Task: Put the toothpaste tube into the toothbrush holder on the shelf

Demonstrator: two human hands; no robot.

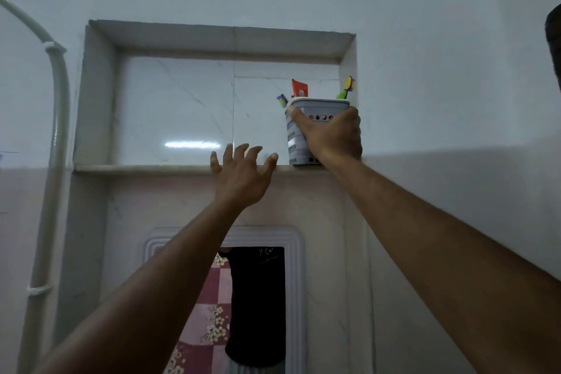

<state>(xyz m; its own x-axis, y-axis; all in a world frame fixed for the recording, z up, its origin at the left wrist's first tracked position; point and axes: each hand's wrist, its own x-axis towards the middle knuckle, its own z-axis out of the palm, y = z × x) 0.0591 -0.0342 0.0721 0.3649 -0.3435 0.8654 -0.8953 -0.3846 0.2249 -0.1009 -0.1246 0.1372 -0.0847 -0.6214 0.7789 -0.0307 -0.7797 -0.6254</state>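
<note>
Red-orange toothpaste tube (300, 89) stands upright inside the grey perforated plastic toothbrush holder (296, 143), top poking above the rim between coloured toothbrushes (346, 89). Right hand (332, 136) wraps the holder's front, probably steadying it at the lip of the pale marble recessed shelf (136, 167). Left hand (241, 174) is spread and empty, fingers over the ledge. Holder sits hard by the niche's right wall; open room lies leftward.

A tiled wall niche (170, 106) is sitting above the hands, light glaring on it; a framed mirror (299, 297) is hanging below them.
</note>
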